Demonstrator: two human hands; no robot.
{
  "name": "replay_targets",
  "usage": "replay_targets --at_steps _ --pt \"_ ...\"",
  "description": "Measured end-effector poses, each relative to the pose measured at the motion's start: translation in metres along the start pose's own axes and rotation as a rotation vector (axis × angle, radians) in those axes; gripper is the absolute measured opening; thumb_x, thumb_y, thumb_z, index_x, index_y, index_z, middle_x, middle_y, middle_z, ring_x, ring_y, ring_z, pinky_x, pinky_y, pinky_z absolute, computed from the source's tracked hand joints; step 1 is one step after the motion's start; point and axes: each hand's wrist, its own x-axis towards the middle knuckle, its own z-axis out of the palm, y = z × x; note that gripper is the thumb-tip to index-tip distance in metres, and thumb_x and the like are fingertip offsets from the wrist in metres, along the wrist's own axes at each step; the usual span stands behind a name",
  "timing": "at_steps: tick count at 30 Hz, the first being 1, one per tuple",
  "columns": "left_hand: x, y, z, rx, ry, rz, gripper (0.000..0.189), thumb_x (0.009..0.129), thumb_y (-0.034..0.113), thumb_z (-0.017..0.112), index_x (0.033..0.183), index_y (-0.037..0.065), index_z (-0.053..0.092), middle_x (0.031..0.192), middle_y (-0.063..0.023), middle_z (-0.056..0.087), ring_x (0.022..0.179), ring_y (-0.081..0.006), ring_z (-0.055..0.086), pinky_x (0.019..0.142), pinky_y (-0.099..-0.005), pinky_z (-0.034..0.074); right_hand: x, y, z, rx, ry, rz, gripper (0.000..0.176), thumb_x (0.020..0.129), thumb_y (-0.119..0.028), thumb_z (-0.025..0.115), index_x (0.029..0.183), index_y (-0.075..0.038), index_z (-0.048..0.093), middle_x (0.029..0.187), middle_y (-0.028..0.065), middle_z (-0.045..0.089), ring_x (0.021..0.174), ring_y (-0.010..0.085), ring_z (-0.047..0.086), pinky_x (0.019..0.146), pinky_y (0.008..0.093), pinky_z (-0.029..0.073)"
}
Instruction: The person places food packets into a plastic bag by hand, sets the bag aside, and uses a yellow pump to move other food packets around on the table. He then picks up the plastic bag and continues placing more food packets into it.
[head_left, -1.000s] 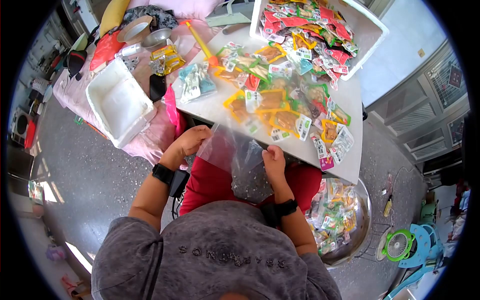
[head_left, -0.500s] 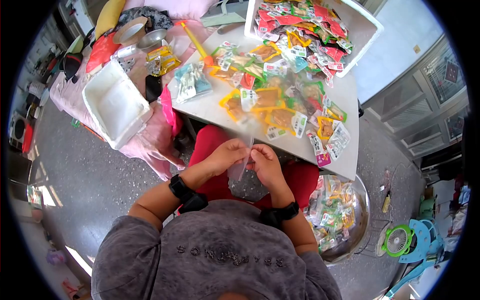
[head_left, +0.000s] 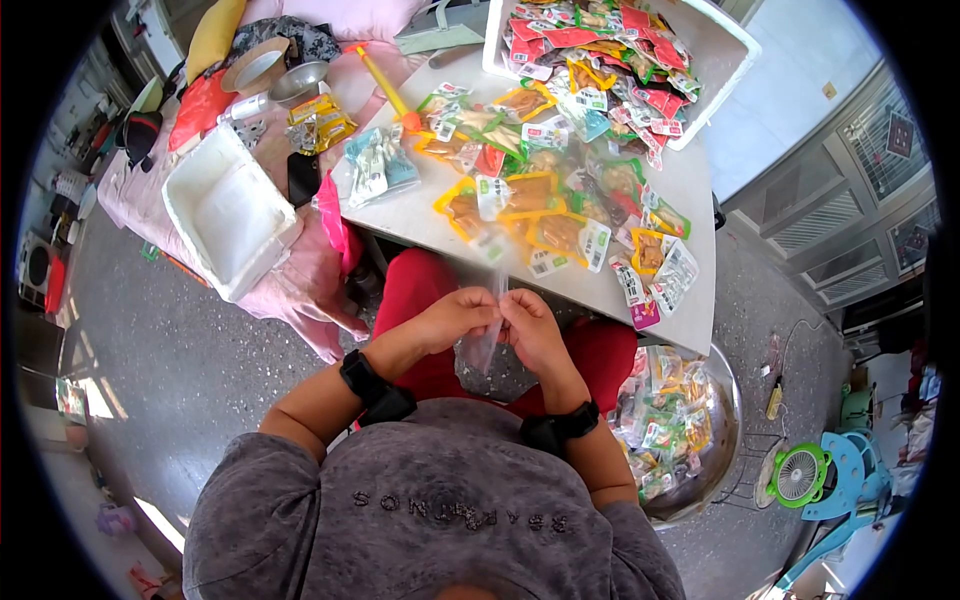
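Note:
Between my two hands, over my lap and just off the table's near edge, is a clear plastic bag. My left hand pinches its upper edge from one side. Close against it, my right hand has thumb and fingers closed on the same edge. The bag hangs down below my fingers and looks thin and see-through; I cannot make out anything inside. Just beyond my hands, yellow-edged snack packets lie on the white table.
A white foam box heaped with packets stands at the table's back right. A metal basin of bagged packets is by my right knee. An unfilled foam box sits on pink cloth at left. A bundle of clear bags lies on the table.
My hands stay close together at the bag's edge, the fingers shifting slightly. The hanging part of the bag has swung and spread a little. The packets on the table have not moved.

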Motion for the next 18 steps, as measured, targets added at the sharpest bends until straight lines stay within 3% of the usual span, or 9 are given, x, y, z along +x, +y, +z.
replay_targets --at_steps 2,5,9,12,14,15,18 --pt "0.0 0.002 -0.002 0.01 -0.05 -0.012 0.007 0.08 0.015 0.054 0.08 0.008 0.052 0.07 0.0034 0.05 0.06 -0.0044 0.043 0.055 -0.0174 0.036 -0.001 -0.003 0.002 0.067 -0.063 -0.015 0.015 0.083 -0.019 0.05 0.086 -0.005 0.047 0.073 0.0039 0.055 0.065 0.0134 0.056 0.055 0.0216 0.045" --pt "-0.003 0.006 0.004 0.104 -0.026 -0.008 0.007 0.078 0.013 0.053 0.08 0.007 0.053 0.07 0.0018 0.051 0.06 -0.0051 0.043 0.054 -0.0171 0.035 0.002 0.0 -0.003 -0.069 -0.078 -0.022 0.014 0.082 -0.017 0.05 0.086 -0.004 0.047 0.073 0.0035 0.052 0.064 0.0109 0.051 0.055 0.0254 0.044" --pt "-0.003 0.005 0.005 0.24 -0.006 0.037 0.002 0.077 0.007 0.051 0.079 0.008 0.051 0.073 0.0019 0.051 0.064 -0.0064 0.046 0.058 -0.0196 0.038 0.007 0.008 -0.011 -0.149 -0.003 -0.04 0.012 0.082 -0.014 0.05 0.084 -0.002 0.048 0.073 0.0042 0.052 0.064 0.0113 0.051 0.055 0.0258 0.044" --pt "-0.003 -0.001 -0.004 0.004 0.028 0.051 0.003 0.077 0.004 0.048 0.077 0.007 0.048 0.073 0.0001 0.052 0.063 -0.0068 0.046 0.058 -0.0201 0.038 0.006 0.009 -0.009 -0.098 0.052 -0.071 0.01 0.081 -0.012 0.051 0.083 -0.002 0.048 0.071 0.0034 0.052 0.062 0.0105 0.051 0.055 0.0242 0.044" --pt "-0.002 0.002 0.0 -0.044 0.205 0.183 0.004 0.076 0.004 0.048 0.073 0.006 0.046 0.067 -0.0006 0.051 0.058 -0.0066 0.044 0.053 -0.0195 0.036 0.003 0.002 -0.007 -0.066 0.098 -0.062 0.009 0.081 -0.011 0.051 0.083 -0.002 0.049 0.071 0.0029 0.051 0.062 0.0098 0.05 0.055 0.0228 0.043" --pt "-0.002 0.006 0.003 -0.068 0.293 0.249 0.005 0.075 0.005 0.049 0.071 0.005 0.045 0.063 -0.0009 0.05 0.055 -0.0065 0.043 0.051 -0.0192 0.035 0.004 0.002 -0.008 -0.255 0.132 -0.158 0.009 0.081 -0.01 0.051 0.084 -0.002 0.049 0.071 0.0026 0.051 0.063 0.0092 0.05 0.055 0.0221 0.042" --pt "-0.006 0.012 0.005 0.367 0.424 0.487 0.005 0.077 0.003 0.048 0.076 0.005 0.043 0.065 -0.0006 0.047 0.058 -0.005 0.043 0.053 -0.0193 0.036 0.003 -0.003 -0.006 -0.712 0.194 -0.405 0.008 0.08 -0.007 0.051 0.086 -0.001 0.05 0.072 0.0016 0.051 0.064 0.0073 0.048 0.056 0.02 0.041"
